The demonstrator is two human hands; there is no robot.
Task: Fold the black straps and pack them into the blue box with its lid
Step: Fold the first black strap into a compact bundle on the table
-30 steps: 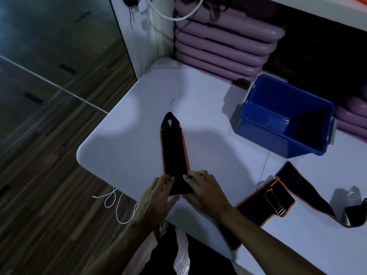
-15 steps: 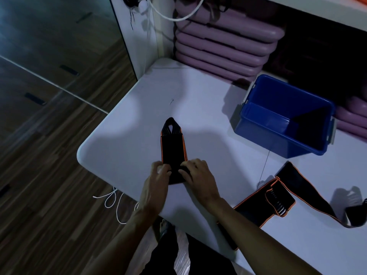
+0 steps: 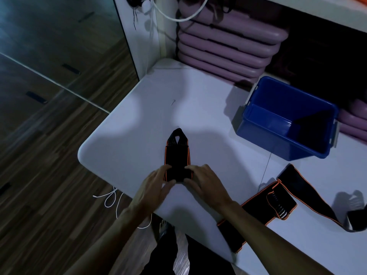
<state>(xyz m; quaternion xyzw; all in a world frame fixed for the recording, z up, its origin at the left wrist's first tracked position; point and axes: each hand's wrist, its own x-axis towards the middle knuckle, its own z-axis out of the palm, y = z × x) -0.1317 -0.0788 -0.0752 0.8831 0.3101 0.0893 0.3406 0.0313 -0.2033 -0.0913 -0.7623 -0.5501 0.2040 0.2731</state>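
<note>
A black strap with orange edges lies on the white table, its looped end pointing away from me. Its near end is rolled into a thick fold. My left hand grips the left side of that fold and my right hand grips the right side. A second black strap lies spread out flat to the right, partly under my right forearm. The open blue box stands at the back right with nothing visible inside. No lid is in view.
A stack of purple step boards stands behind the table against the wall. A white cord lies on the wooden floor by the table's left edge. The table's rounded corner is at the left.
Both hands have rolled the strap's near end further away from me. The flat part of the strap is shorter than before.
</note>
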